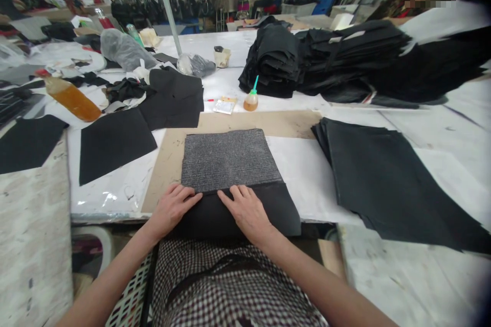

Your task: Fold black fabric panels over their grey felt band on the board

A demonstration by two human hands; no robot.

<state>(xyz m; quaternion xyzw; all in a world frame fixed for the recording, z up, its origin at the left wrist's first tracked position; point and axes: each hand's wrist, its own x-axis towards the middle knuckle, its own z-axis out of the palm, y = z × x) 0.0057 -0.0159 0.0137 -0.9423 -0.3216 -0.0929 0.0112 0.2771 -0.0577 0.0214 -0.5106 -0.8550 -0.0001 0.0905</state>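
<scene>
A black sheet (245, 219) lies in front of me, its near end reaching past the table edge above my lap. Beyond a straight seam or fold, its far part shows a grey ribbed face (230, 158). My left hand (174, 208) is at the left end of that line, thumb and fingertips closed on the material. On the same line, a little to the right, my right hand (247, 213) grips the material, with the fingers bent and the thumb pointing left. The fingertips partly hide the line. Brown cardboard (163, 173) lies under the sheet.
Black cut sheets are stacked at right (383, 173); a heap of black pieces (345, 61) lies behind. A squeeze bottle with a green nozzle (250, 101) stands beyond the cardboard, near a small packet (225, 105). An amber bottle (72, 97) leans at left among black pieces (115, 138).
</scene>
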